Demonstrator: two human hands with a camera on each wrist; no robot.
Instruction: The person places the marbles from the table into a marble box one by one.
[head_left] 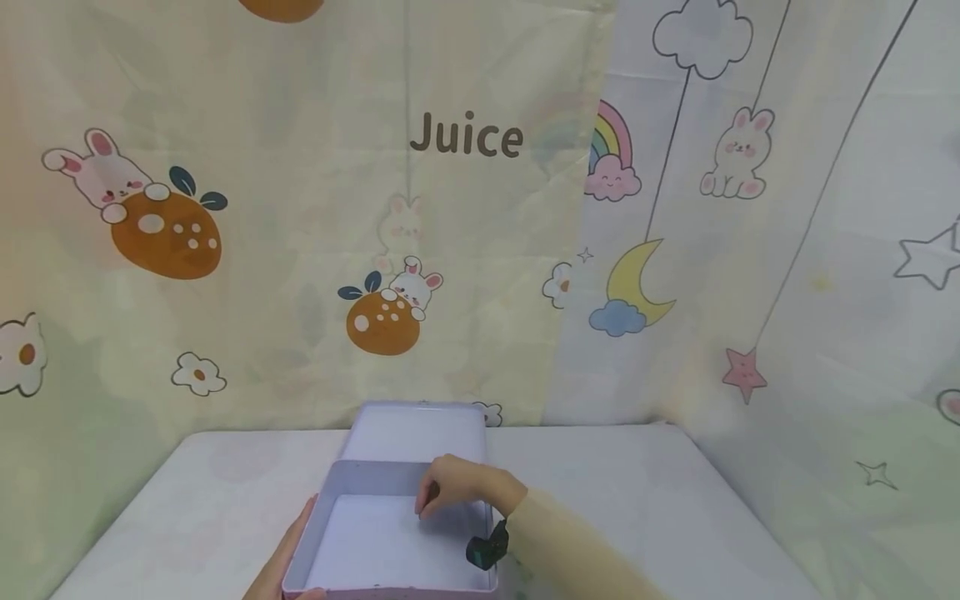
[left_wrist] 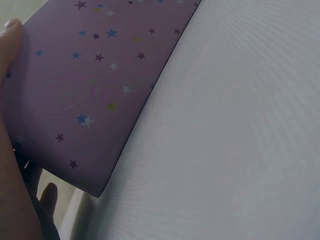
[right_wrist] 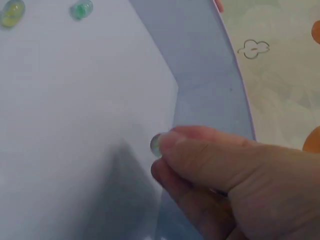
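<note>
Left hand (head_left: 283, 557) grips box (head_left: 316, 527) at near-left corner; near far edge, right hand (head_left: 452, 483) pinches a bead (right_wrist: 155, 144) between fingertips (right_wrist: 161, 171)

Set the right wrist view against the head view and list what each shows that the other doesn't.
Only the right wrist view shows a yellow bead and a green bead on the floor of the box, plus a glassy bead pinched in the right hand.

Only the head view shows the word "Juice", the white panel behind the box and the pink star.

Both share the right hand, the box's inside and printed cloth.
</note>
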